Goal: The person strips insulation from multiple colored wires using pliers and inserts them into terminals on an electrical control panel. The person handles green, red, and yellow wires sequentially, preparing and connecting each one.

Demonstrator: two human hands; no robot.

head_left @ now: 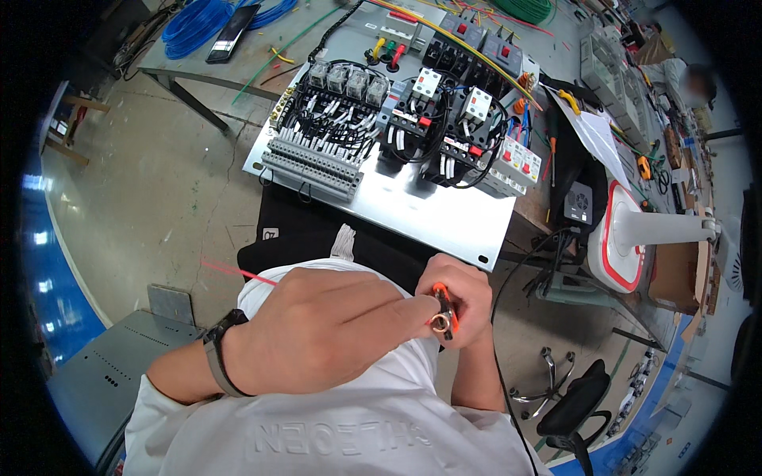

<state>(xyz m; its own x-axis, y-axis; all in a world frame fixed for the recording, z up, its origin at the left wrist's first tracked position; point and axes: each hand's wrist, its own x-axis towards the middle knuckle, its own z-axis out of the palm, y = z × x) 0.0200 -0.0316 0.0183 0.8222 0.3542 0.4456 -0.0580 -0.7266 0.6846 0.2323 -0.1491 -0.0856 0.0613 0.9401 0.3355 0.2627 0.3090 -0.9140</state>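
My left hand (317, 325), with a dark watch on its wrist, is closed in a pinch in front of my body. A thin red wire (242, 272) runs out of it to the left. My right hand (468, 293) is wrapped round an orange-handled hand tool that looks like pliers (446, 300), seen nearly end-on. At the tool's dark end, against my left fingertips, sits a small copper-coloured ring (440, 323). Whether the ring joins the red wire is hidden by my fingers. Both hands are low, nearer to me than the metal panel (429, 218).
The panel carries relays (347, 83), a grey terminal block (311, 168), contactors (417, 119) and breakers (456, 40). A phone (234, 33) and blue wire coil (194, 28) lie back left. At right are a white-and-red device (623, 238), an office chair (575, 404) and a person (679, 83).
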